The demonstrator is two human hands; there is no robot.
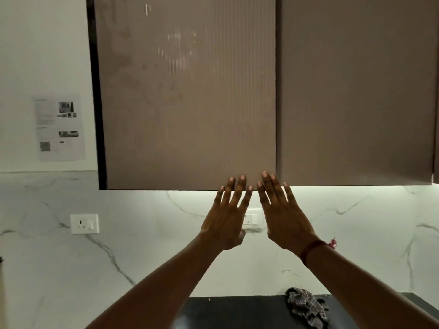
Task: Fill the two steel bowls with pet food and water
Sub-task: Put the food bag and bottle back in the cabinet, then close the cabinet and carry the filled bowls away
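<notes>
Ribbed door: our landmark; a wall-cabinet front with no handle, shut flush against the neighbour door on its right; no knob shows, which we judge is why both hands go to its bottom edge.
Left hand: raised just below the ribbed door's lower right corner, its back toward us; the fingertips overlap the door's bottom edge.
Right hand: just beside the left hand at that same corner, close to the seam with the neighbour door; a red thread circles its wrist.
Fingers: straight and fanned wide on both hands, holding nothing; we cannot tell whether the tips press the ribbed door or only hover before it.
Why held so: we judge that flat hands at this corner suit either pushing a latch or hooking under the edge; we cannot say which.
Steel bowls: nowhere in view, nor is the pet food; we guess something needed sits behind the ribbed door, but it is only a guess.
Counter: dark, well below the ribbed door; a crumpled checked cloth lies on it, under the neighbour door.
Wall: veined marble beneath the ribbed door; one socket below its left corner; another partly hidden between the hands; a printed sheet to the door's left.
Progress: we judge the task barely begun; nothing filled is in sight.
</notes>
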